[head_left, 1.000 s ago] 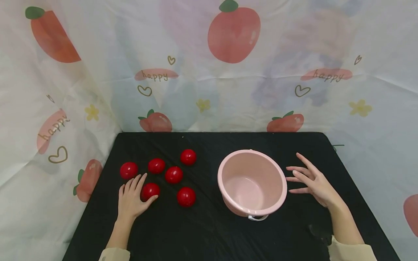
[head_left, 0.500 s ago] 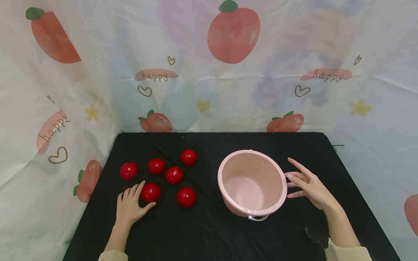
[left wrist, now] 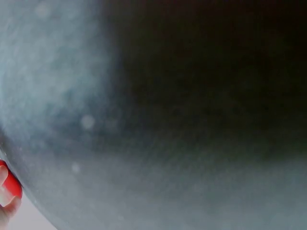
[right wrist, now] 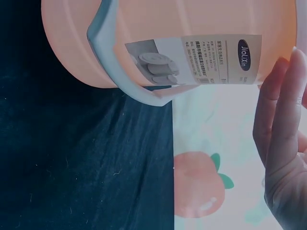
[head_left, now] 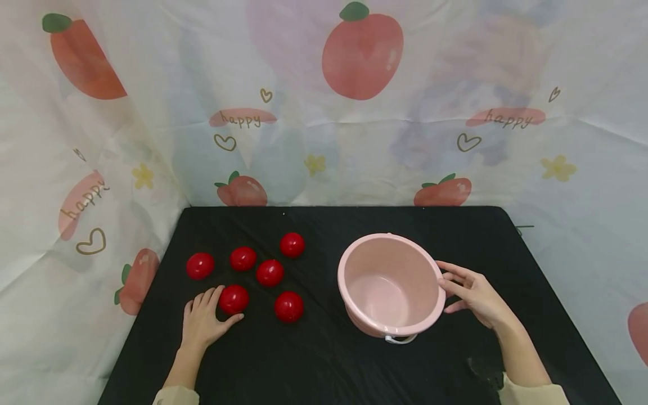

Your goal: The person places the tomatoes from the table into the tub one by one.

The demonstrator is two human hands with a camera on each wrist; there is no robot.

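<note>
A red ball (head_left: pixel 233 299) lies on the black table by my left hand (head_left: pixel 202 323). The left fingertips are at its left side and the thumb reaches below it, with the fingers only slightly bent. In the left wrist view, a sliver of the red ball (left wrist: pixel 12 186) shows between fingertips at the left edge. My right hand (head_left: pixel 476 295) holds the right rim of a pink bucket (head_left: pixel 367 315), thumb at the lip and other fingers against the outer wall. In the right wrist view, the bucket's side carries a label (right wrist: pixel 206 60).
Several more red balls lie behind and right of the left hand, including a front one (head_left: pixel 289 307) and a far-left one (head_left: pixel 199 266). The bucket's white handle (head_left: pixel 401 340) hangs at the front. A printed cloth (head_left: pixel 314 140) stands behind the table (head_left: pixel 314 360).
The right hand has moved left to the bucket's rim, its fingers drawing in. My left hand has shifted slightly toward me beside the near red ball. Balls and bucket stay in place.
</note>
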